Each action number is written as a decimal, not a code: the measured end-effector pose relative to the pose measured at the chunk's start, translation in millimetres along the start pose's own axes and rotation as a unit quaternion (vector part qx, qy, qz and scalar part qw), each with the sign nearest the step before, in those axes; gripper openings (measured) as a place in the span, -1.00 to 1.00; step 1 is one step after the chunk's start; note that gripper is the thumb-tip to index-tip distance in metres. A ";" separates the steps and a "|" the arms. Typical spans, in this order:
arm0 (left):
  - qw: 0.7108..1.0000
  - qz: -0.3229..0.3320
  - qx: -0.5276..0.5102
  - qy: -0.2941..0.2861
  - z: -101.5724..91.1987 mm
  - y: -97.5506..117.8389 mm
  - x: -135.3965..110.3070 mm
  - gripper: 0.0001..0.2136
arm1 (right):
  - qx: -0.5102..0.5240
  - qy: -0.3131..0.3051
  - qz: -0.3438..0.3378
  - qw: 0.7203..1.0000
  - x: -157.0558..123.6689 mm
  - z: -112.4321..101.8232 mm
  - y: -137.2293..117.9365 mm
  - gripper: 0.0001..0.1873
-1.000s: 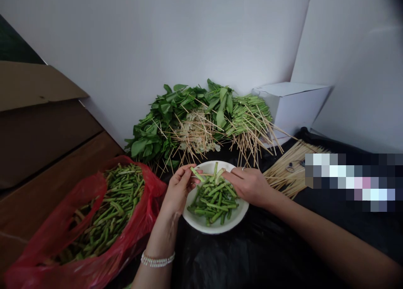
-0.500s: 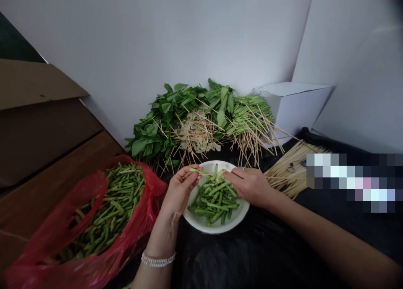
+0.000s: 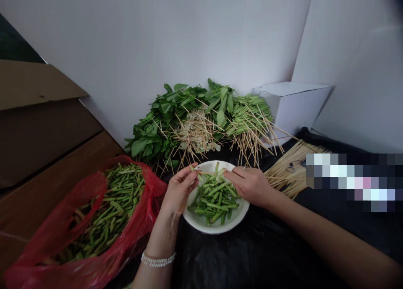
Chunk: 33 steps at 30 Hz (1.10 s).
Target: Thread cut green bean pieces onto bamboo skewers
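- Plate (image 3: pixel 217 227), white and round, sits at lower middle of the frame on a black plastic sheet (image 3: pixel 239 255) covering the counter, with a heap of cut green stems (image 3: pixel 214 201) on it.
- Left hand (image 3: pixel 179 188) is just above the plate's upper left rim, thumb and fingers pinched shut on one end of a thin bamboo skewer (image 3: pixel 209 173), a short green stem piece (image 3: pixel 192 168) at that end.
- Right hand (image 3: pixel 248 186), with a ring (image 3: pixel 244 168), lies over the plate's upper right rim, fingers closed on the skewer's other end; the grip is partly hidden.
- Pearl bracelet (image 3: pixel 157 259) circles the left wrist.
- Red plastic bag (image 3: pixel 90 192), lower left, lies open beside the plate, full of more green stems (image 3: pixel 119 201).
- Leafy greens (image 3: pixel 160 121) and skewered stems (image 3: pixel 252 117) lie heaped against the wall at upper middle, tangled with loose skewers.
- Skewer bundle (image 3: pixel 292 182) lies right of the plate, small scissors (image 3: pixel 291 167) on top — too small to tell exactly.
- White box (image 3: pixel 292 106) stands upper right; cardboard flaps (image 3: pixel 31 85) lie upper left.
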<state>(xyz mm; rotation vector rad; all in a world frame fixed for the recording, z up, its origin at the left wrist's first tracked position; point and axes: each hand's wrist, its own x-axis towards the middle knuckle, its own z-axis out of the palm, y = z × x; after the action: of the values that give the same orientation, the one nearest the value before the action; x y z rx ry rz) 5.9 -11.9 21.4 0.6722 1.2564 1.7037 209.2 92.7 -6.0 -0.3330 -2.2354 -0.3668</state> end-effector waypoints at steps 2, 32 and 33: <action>1.000 0.002 0.004 0.001 0.0 0.0 0.2 -0.62 | 0.003 -0.001 0.000 1.000 0.4 -0.3 0.1 -0.73; 0.963 0.124 0.241 0.005 -4.2 -5.0 3.8 -0.68 | 0.003 -0.054 -0.014 0.998 0.2 -1.8 -0.1 -0.77; 0.961 0.129 0.242 0.005 -4.4 -5.5 4.3 -0.69 | 0.001 -0.053 -0.014 0.998 0.1 -1.5 0.0 -0.77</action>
<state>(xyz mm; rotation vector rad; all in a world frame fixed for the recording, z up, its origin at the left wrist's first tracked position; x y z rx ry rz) 2.2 -9.6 14.5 1.1601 1.6740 1.6086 210.2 92.1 -5.0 -0.3262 -2.3467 -0.3693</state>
